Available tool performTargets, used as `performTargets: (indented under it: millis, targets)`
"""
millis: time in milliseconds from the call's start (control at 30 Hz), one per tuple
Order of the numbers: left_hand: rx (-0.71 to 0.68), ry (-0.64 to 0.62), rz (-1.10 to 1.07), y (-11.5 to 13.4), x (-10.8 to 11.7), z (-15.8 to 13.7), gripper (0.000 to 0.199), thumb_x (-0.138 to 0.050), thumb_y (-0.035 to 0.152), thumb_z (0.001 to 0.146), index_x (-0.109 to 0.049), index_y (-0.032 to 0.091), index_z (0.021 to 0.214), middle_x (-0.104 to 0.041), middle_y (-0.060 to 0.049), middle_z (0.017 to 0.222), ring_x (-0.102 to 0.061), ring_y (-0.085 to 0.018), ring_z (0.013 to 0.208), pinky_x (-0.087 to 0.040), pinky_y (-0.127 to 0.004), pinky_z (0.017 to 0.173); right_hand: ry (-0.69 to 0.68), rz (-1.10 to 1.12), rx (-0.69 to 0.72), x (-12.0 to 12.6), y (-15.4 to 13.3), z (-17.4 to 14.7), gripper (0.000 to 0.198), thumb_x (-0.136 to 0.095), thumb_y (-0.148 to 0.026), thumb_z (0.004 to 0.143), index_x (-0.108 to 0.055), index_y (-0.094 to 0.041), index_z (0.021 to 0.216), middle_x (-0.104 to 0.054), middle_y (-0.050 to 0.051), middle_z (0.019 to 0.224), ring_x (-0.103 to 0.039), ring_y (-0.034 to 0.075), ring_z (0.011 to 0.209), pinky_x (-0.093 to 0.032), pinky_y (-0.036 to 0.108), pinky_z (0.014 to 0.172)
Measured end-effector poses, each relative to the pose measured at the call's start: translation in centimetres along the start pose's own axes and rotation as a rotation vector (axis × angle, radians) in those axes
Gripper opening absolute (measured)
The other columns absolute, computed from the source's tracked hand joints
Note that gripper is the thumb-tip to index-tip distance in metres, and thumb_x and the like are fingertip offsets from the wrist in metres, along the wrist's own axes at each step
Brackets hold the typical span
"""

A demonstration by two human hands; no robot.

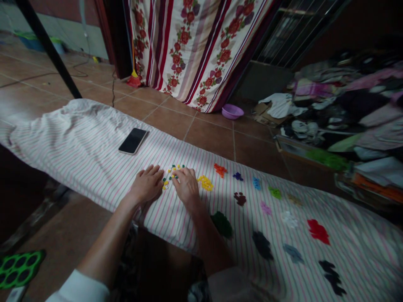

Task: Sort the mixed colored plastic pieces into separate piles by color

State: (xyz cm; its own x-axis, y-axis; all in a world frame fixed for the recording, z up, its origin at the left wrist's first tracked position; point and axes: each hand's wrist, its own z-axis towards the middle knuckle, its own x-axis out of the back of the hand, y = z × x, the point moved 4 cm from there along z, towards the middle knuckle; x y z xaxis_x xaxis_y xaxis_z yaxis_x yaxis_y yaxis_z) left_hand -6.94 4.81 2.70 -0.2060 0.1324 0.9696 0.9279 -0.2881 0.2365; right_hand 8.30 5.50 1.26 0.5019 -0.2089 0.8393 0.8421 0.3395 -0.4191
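My left hand (147, 183) lies palm down on the striped cloth (94, 167), its fingers stretched out beside a loose group of small yellow, green and white pieces (165, 183). On the other side of that group, my right hand (187, 185) reaches in with thumb and forefinger drawn together in a pinch. Whatever sits between those fingertips is too small to make out. Just right of this hand is a pile of yellow pieces (205, 183). A dark green pile (222, 224) lies beside my right forearm.
More small piles, including orange (220, 170), brown (240, 199), white (289, 219), red (317, 231) and black (332, 277), spread to the right. A phone (133, 141) rests up left. Beyond the cloth's far edge are a purple basin (232, 111) and a floral curtain (189, 50).
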Motion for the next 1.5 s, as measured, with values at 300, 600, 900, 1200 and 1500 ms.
performTargets:
  millis: [300, 600, 900, 1200, 1500]
  targets:
    - [0.014, -0.029, 0.017, -0.2, -0.4, 0.1, 0.041, -0.035, 0.030, 0.093, -0.047, 0.026, 0.132, -0.042, -0.007, 0.150, -0.032, -0.027, 0.142, -0.034, -0.051, 0.111, 0.071, 0.033, -0.026, 1.2, 1.0, 0.3, 0.019, -0.052, -0.020, 0.088, -0.068, -0.024, 0.097, -0.068, 0.007, 0.095, -0.054, 0.025, 0.094, -0.043, 0.039, 0.087]
    - [0.012, -0.031, -0.003, -0.7, -0.8, 0.2, 0.042, -0.036, 0.034, 0.093, -0.046, 0.028, 0.134, -0.041, -0.006, 0.151, -0.031, -0.026, 0.143, -0.032, -0.051, 0.113, 0.119, -0.010, -0.077, 4.9, 6.4, -0.5, 0.014, -0.053, -0.019, 0.080, -0.066, -0.022, 0.082, -0.069, 0.006, 0.093, -0.057, 0.024, 0.093, -0.041, 0.040, 0.093]
    - [0.013, -0.050, 0.013, -0.6, -0.6, 0.3, 0.042, -0.036, 0.033, 0.094, -0.047, 0.026, 0.134, -0.040, -0.005, 0.152, -0.031, -0.026, 0.143, -0.032, -0.051, 0.113, 0.026, -0.026, -0.066, 5.6, 8.7, -2.0, 0.019, -0.052, -0.020, 0.078, -0.070, -0.018, 0.085, -0.065, 0.011, 0.105, -0.053, 0.027, 0.107, -0.039, 0.045, 0.100]
    - [0.034, -0.076, 0.021, -0.3, -0.2, 0.2, 0.045, -0.035, 0.034, 0.095, -0.045, 0.023, 0.137, -0.039, -0.008, 0.153, -0.029, -0.026, 0.144, -0.031, -0.050, 0.114, 0.002, -0.025, -0.045, 5.7, 8.9, -2.4, 0.025, -0.050, -0.018, 0.078, -0.072, -0.020, 0.090, -0.064, 0.010, 0.108, -0.053, 0.027, 0.107, -0.039, 0.047, 0.101]
    - [0.040, -0.075, 0.019, -0.4, -0.4, 0.3, 0.045, -0.036, 0.034, 0.095, -0.045, 0.023, 0.137, -0.039, -0.008, 0.153, -0.029, -0.027, 0.144, -0.030, -0.050, 0.115, 0.026, -0.016, -0.040, 5.4, 8.6, -2.3, 0.022, -0.052, -0.020, 0.082, -0.073, -0.021, 0.086, -0.064, 0.011, 0.111, -0.052, 0.027, 0.108, -0.042, 0.047, 0.098]
